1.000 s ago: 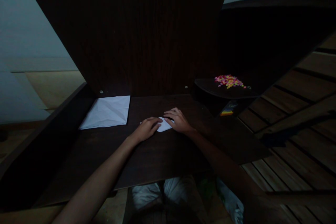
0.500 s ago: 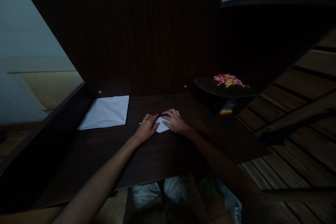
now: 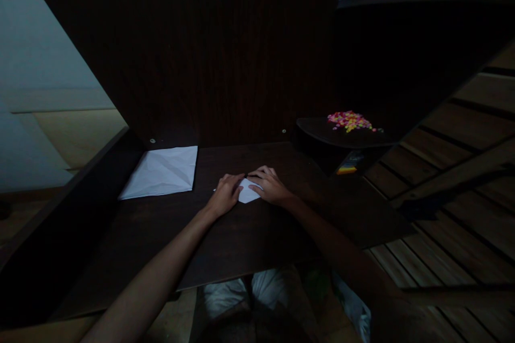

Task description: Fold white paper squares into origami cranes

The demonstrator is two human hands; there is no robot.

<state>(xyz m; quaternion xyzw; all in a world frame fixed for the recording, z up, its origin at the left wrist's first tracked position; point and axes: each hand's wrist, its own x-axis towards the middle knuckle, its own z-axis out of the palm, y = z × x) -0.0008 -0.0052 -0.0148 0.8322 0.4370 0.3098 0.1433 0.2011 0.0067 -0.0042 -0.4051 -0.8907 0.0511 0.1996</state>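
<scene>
A small folded piece of white paper (image 3: 248,194) lies on the dark desktop, its near end coming to a blunt point. My left hand (image 3: 226,194) grips its left side, thumb on top and fingers curled over the far edge. From the right, my right hand (image 3: 272,186) holds the same paper, the thumb lying across its upper face. The fingertips of both hands nearly meet at the far edge. Much of the paper is hidden under the hands, and a tiny white tip shows left of my left hand.
A creased stack of white paper sheets (image 3: 164,171) lies at the desk's left, beside a raised side panel (image 3: 76,198). On a low rounded shelf (image 3: 314,127) at right sits a pile of small colourful pieces (image 3: 349,120). A tall dark panel (image 3: 225,53) stands behind the desktop.
My left thumb has shifted very slightly left on the paper. Otherwise both hands and the paper stay in place; the view tilts a little.
</scene>
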